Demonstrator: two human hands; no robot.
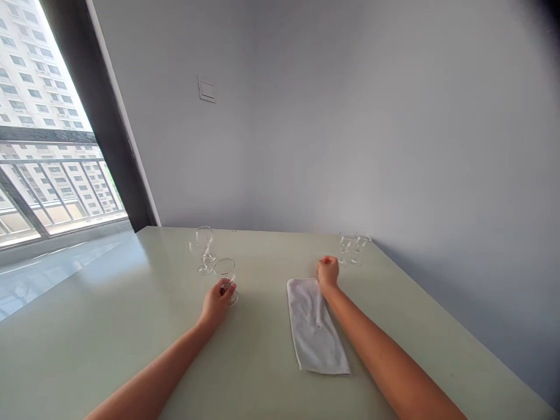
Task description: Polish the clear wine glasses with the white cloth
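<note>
My left hand [219, 298] is closed round the stem of a clear stemmed glass [224, 268], whose rim and base show above and beside the fingers. Behind it, two more stemmed glasses [204, 248] stand close together on the left. My right hand [328, 271] is closed near the top right corner of a folded white cloth [312, 326]; whatever its fingers hold, if anything, is hidden. Just beyond that hand, two clear glasses [352, 248] stand side by side.
The pale green table [258, 350] reaches back to grey walls [394, 128] meeting in a corner. A light switch [207, 90] is on the left wall. At the far left a window shows a railing [65, 181] and a tall building.
</note>
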